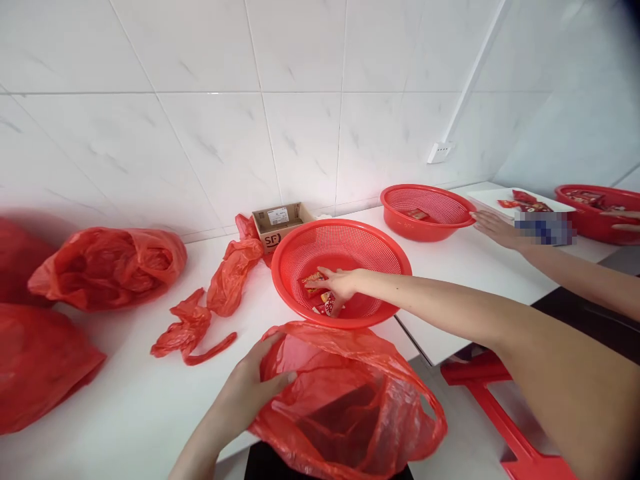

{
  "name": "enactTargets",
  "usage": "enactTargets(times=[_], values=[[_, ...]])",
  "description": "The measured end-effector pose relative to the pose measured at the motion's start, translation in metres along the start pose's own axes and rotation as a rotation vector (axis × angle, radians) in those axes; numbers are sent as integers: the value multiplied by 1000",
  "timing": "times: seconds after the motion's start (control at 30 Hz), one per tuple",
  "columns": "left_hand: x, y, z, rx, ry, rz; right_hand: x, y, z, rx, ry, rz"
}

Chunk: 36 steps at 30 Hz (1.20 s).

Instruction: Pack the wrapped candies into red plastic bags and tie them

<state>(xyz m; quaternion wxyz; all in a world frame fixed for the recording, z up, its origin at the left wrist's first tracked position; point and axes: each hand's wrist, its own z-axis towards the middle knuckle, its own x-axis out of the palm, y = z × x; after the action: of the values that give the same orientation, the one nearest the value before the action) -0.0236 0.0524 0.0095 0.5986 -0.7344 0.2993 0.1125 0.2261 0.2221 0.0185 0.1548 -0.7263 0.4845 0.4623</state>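
My left hand (250,390) grips the rim of an open red plastic bag (350,407) hanging at the near edge of the white counter (125,400). My right hand (339,285) reaches into a red perforated basket (300,247) and has its fingers closed on small red snack packets (325,305) lying at the bottom. Another orange-red packet (313,279) lies just left of the fingers.
Filled red bags (110,267) and crumpled empty ones (187,327) lie at left. A small cardboard box (277,223) stands by the tiled wall. Another person's hand (495,227) rests by a second red basket (425,212); a third basket (597,210) and a red stool (500,407) lie right.
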Motion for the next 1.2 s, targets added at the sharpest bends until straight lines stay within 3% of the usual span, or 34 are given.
enactTargets(times=[0.2, 0.4, 0.57, 0.73, 0.87, 0.97, 1.03, 1.13, 1.2], values=[[22, -19, 14, 158, 35, -184, 1, 8, 0, -19, -148, -90], [35, -47, 33, 258, 155, -466, -4, 7, 11, 139, -122, -1], [46, -56, 46, 315, 226, -538, -16, -9, 7, 146, -176, 127], [24, -41, 31, 197, 192, -518, -44, -30, -39, 50, -256, 423], [4, -29, 18, 9, 83, -536, -58, -5, -87, -302, -328, 931], [-2, -26, 17, -60, 58, -623, -38, 39, -108, -553, -137, 1121], [-4, -25, 16, -81, 95, -693, -13, 68, -111, -566, -40, 1047], [-7, -23, 13, -113, 120, -726, 22, 94, -108, -357, -199, 704], [-11, -20, 9, -122, 89, -709, 31, 97, -108, -253, -305, 530]])
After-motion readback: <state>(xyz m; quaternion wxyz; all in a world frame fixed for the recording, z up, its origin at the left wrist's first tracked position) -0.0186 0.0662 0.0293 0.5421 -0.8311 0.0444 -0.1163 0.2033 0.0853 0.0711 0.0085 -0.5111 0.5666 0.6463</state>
